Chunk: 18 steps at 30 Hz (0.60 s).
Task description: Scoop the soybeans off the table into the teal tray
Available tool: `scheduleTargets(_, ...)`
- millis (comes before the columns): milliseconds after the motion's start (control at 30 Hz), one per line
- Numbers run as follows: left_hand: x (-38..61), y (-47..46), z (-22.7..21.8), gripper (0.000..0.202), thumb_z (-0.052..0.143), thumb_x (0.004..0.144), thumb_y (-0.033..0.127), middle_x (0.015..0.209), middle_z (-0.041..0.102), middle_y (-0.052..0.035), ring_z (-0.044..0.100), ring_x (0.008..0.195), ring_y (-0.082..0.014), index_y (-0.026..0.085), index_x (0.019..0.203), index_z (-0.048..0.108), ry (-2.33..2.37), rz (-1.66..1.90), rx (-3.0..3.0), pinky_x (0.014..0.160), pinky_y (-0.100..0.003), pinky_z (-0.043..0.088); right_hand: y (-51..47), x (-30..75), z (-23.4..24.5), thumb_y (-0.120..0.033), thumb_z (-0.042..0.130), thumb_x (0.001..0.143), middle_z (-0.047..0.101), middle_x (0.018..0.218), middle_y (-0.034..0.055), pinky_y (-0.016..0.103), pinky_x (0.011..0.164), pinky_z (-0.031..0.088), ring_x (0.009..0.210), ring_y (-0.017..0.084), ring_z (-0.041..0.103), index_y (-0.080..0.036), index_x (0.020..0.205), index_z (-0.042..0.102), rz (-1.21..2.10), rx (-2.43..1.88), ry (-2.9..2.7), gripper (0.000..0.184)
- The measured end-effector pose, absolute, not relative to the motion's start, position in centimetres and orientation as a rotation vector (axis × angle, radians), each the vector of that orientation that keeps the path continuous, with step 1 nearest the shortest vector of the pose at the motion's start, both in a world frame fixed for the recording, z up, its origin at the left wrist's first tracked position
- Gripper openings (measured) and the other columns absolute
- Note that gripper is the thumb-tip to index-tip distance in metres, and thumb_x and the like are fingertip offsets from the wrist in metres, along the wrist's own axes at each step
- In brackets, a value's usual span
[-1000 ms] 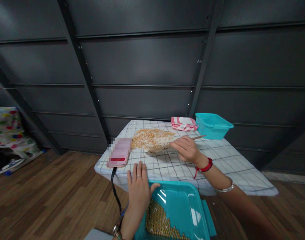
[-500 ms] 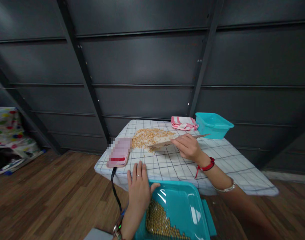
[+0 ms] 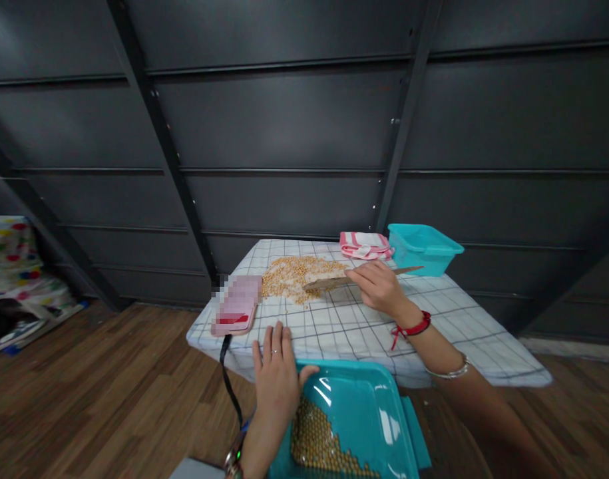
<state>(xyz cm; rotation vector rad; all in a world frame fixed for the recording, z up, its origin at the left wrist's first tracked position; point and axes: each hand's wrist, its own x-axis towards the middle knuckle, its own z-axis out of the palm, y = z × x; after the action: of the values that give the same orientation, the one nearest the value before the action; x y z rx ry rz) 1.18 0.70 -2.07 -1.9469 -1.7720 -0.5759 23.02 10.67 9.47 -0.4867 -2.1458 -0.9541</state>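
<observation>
My right hand (image 3: 379, 289) is closed around a thin, flat tan piece (image 3: 329, 283) that looks like cardboard. Its near-horizontal left end reaches over the scattered soybeans (image 3: 289, 273) on the checked tablecloth (image 3: 329, 332). Whether it touches the beans, I cannot tell. Fingers outstretched, my left hand (image 3: 277, 372) lies at the table's front edge, with its thumb at the rim of a teal plastic container (image 3: 364, 399). More soybeans (image 3: 317, 439) are gathered in that container's lower left part.
A pink phone (image 3: 237, 303) lies left of the scattered beans, with a black strap (image 3: 227, 379) hanging near it. At the back right are a folded red-and-white cloth (image 3: 365, 245) and a turquoise tub (image 3: 424, 249). Dark panels (image 3: 284, 120) rise behind the table.
The flat piece has tipped, so its face now shows as a narrower strip. My right hand has shifted slightly; my left hand stays in place.
</observation>
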Motion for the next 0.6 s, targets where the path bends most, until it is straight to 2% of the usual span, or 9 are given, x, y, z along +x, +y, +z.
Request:
scheduleTargets(300, 1.25, 0.55, -1.67, 0.081, 0.03, 0.069, 0.069, 0.123, 0.049, -0.0194, 0.041, 0.115, -0.0332, 0.007, 0.119, 0.046, -1.756, -0.561, -1.939, 0.093, -0.051, 0.031, 10.43, 22.79, 9.22, -0.001, 0.034, 0.072, 0.06, 0.074, 0.0048, 0.03, 0.06, 0.035, 0.067, 0.015, 0.049, -0.015, 0.1, 0.051, -0.916, -0.389, -2.156, 0.036)
scheduleTargets(467, 1.21, 0.5, -1.57, 0.08, 0.03, 0.069, 0.069, 0.124, 0.048, -0.0196, 0.041, 0.116, -0.0327, 0.008, 0.12, 0.044, -1.768, -0.551, -1.961, 0.094, -0.051, 0.031, 10.49, 22.65, 9.16, -0.003, 0.034, 0.073, 0.059, 0.071, 0.0046, 0.031, 0.06, 0.034, 0.066, 0.016, 0.049, -0.014, 0.097, 0.053, -0.92, -0.412, -2.193, 0.033)
scheduleTargets(600, 1.24, 0.56, -1.7, 0.081, 0.03, 0.069, 0.069, 0.124, 0.048, -0.02, 0.04, 0.116, -0.033, 0.008, 0.12, 0.045, -1.773, -0.545, -1.945, 0.094, -0.051, 0.03, 10.4, 22.71, 9.17, -0.003, 0.033, 0.073, 0.06, 0.074, 0.005, 0.031, 0.061, 0.034, 0.067, 0.016, 0.05, -0.014, 0.102, 0.052, -0.909, -0.372, -2.148, 0.037)
